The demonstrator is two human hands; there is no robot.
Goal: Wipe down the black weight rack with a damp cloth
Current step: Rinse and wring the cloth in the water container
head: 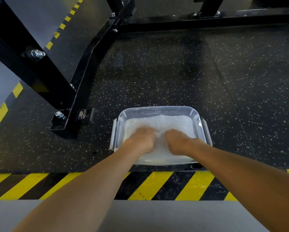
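A clear plastic tub point(158, 110) sits on the speckled black floor, holding water and a white cloth point(170, 124). Both my hands are down inside it. My left hand point(143, 139) and my right hand point(177, 141) lie side by side with fingers curled into the wet cloth, blurred by motion. The black weight rack point(45, 77) rises at the left, its slanted post bolted to a base foot point(68, 124) just left of the tub. A rear base bar point(207, 20) of the rack runs across the top.
Speckled rubber flooring point(224, 81) spreads beyond and right of the tub. A yellow-and-black hazard stripe point(157, 185) crosses below the tub, with grey floor point(148, 215) nearest me. Silver bolts point(37, 54) stick out of the rack post.
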